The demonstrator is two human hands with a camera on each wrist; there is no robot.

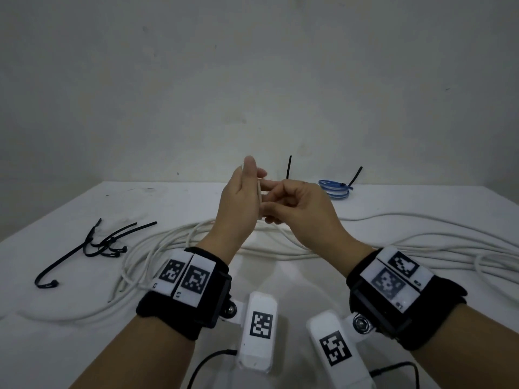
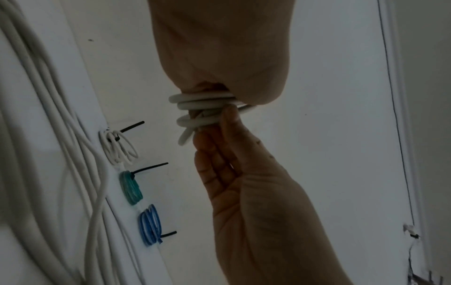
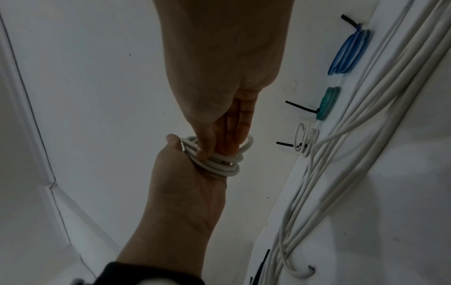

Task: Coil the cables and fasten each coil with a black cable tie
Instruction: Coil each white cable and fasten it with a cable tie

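A small coil of white cable (image 1: pixel 259 192) is held up above the table between both hands. My left hand (image 1: pixel 243 195) stands upright, palm to the right, and pinches the coil (image 3: pixel 219 164) between thumb and fingers. My right hand (image 1: pixel 295 204) meets it from the right, its curled fingers and thumb gripping the coil's loops (image 2: pixel 202 108). The cable's free end sticks out below the loops. Several loose black cable ties (image 1: pixel 104 242) lie on the table to the left. No tie is on the held coil.
A long loose white cable (image 1: pixel 280 249) sprawls across the white table (image 1: pixel 70 346) under my hands. At the back edge lie tied coils: white (image 2: pixel 117 146), green (image 2: pixel 130 188) and blue (image 1: pixel 335 189), with black tie tails sticking up. A wall stands just behind.
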